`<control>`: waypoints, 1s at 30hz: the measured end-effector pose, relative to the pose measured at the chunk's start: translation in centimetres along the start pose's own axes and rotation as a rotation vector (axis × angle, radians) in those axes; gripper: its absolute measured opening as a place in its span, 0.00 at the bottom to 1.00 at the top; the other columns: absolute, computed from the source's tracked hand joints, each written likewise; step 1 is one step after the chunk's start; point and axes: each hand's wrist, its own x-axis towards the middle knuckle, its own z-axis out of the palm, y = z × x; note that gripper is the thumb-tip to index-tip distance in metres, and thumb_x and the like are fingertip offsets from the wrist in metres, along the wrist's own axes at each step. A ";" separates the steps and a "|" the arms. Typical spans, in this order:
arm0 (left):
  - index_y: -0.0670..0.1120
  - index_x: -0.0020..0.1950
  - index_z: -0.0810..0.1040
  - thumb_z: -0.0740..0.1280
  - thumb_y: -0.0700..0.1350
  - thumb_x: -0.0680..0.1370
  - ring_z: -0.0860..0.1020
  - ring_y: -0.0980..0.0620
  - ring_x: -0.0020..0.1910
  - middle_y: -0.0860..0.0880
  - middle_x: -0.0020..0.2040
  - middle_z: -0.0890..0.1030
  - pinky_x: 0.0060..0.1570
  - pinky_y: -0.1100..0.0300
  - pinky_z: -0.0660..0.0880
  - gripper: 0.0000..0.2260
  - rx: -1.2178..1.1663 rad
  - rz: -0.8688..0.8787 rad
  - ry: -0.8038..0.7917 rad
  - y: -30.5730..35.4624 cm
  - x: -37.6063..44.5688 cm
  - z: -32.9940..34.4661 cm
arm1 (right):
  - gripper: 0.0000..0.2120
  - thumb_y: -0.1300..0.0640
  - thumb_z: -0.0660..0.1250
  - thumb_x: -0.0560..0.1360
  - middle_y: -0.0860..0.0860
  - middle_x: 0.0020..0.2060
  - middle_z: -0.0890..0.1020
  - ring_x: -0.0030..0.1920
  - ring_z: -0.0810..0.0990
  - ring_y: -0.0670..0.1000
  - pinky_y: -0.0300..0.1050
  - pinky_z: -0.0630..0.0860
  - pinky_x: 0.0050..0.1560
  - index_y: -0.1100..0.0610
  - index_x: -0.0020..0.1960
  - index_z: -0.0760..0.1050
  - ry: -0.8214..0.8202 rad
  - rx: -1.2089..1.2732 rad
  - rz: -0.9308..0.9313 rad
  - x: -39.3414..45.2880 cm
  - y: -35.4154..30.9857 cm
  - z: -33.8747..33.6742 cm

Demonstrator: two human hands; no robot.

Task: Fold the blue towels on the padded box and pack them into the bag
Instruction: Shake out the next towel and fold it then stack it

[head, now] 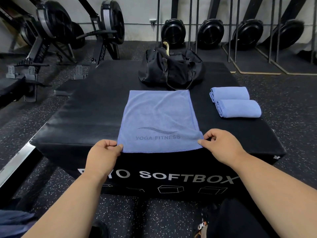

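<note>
A blue towel [157, 117] printed "YOGA FITNESS" lies flat on the black padded box [89, 114], its near edge at the box's front edge. My left hand [103, 155] pinches the towel's near left corner. My right hand [221, 145] pinches its near right corner. Two folded blue towels [230, 94] [239, 108] lie side by side on the right of the box top. A black bag [171, 67] sits at the far middle of the box, just beyond the flat towel.
Rowing machines [51, 31] stand on the speckled floor to the left. Black fan units [211, 33] and upright metal bars line the back wall. My legs show below the box's front face.
</note>
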 end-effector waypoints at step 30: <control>0.50 0.52 0.80 0.74 0.47 0.78 0.82 0.50 0.42 0.55 0.34 0.82 0.55 0.45 0.81 0.05 -0.088 0.048 0.085 0.7 0.4 -0.2 | 0.08 0.56 0.73 0.76 0.45 0.39 0.79 0.43 0.77 0.44 0.40 0.74 0.44 0.43 0.43 0.80 0.040 -0.102 -0.314 -0.5 0.7 0.7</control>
